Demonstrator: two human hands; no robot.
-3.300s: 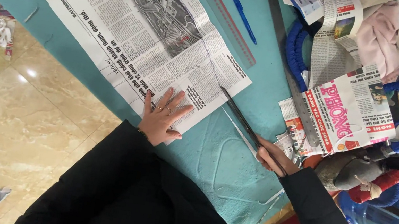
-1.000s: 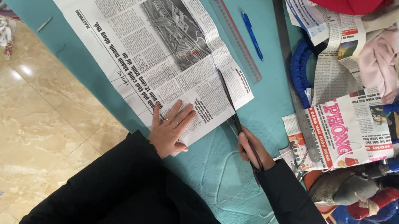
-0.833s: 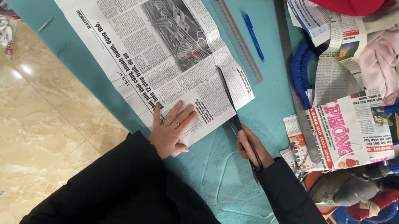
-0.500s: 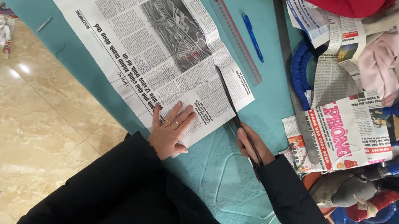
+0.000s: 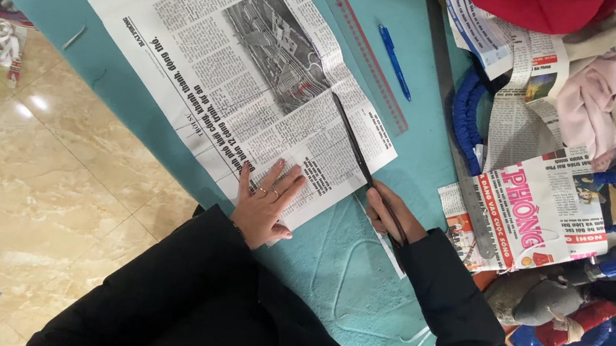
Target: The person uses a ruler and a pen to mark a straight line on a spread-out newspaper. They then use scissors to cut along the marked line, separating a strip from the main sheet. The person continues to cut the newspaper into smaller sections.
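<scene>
Left hand: my left hand [image 5: 263,208] lies flat, fingers spread, pressing the near corner of the newspaper sheet [image 5: 241,75] against the cloth; it grips nothing, it only pins.

Right hand: my right hand [image 5: 391,213] is closed around the handles of the scissors [image 5: 358,156], just off the sheet's near right edge.

Change: a few seconds ago the blades sat off the paper, beside its right edge; now they lie well into the sheet, the tips up near the printed photograph. My left hand has stayed on the same corner.

Meaning: I judge the cut is under way and running along the right-hand columns, with a narrow strip parting from the main sheet.

Paper: thin, matte newsprint, a large rectangle lying slantwise, creased along a fold, limp enough to need holding down.

Scissors: long, dark, slim blades, nearly closed as far as I can tell.

Cloth: the teal cloth [image 5: 356,284] under it all is soft and faintly wrinkled.

Farther: a long clear ruler [image 5: 358,43] with red markings lies just beside the sheet's right edge, a blue pen [image 5: 394,61] just beyond it.

Farthest: folded newspapers [image 5: 535,213], blue cord handles and pale fabric pile up at the right.
</scene>
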